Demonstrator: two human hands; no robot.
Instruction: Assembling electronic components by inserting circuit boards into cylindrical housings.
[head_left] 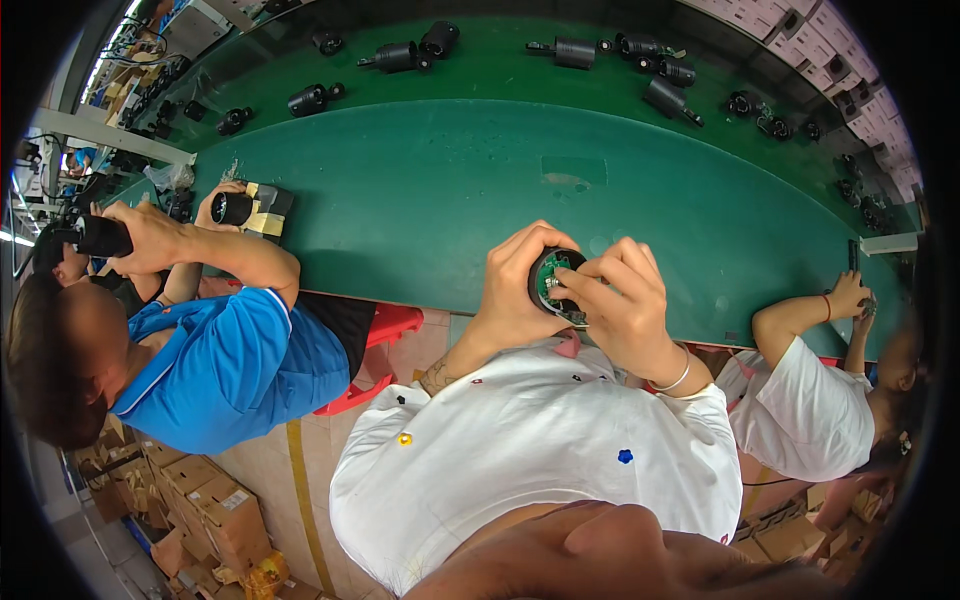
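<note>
My left hand is wrapped round a black cylindrical housing, gripping it from the left above the front edge of the green table. The housing's open end is turned toward me. Inside it a green circuit board with small pale parts shows. My right hand comes in from the right, its thumb and fingertips closed together at the board. Whatever lies between those fingertips is too small and too covered to name.
The green tabletop stretches ahead. Along a raised back strip lie several black cylindrical housings. To my left a blue-shirted person handles a black cylinder; to my right sits one in white. Cardboard boxes stand behind.
</note>
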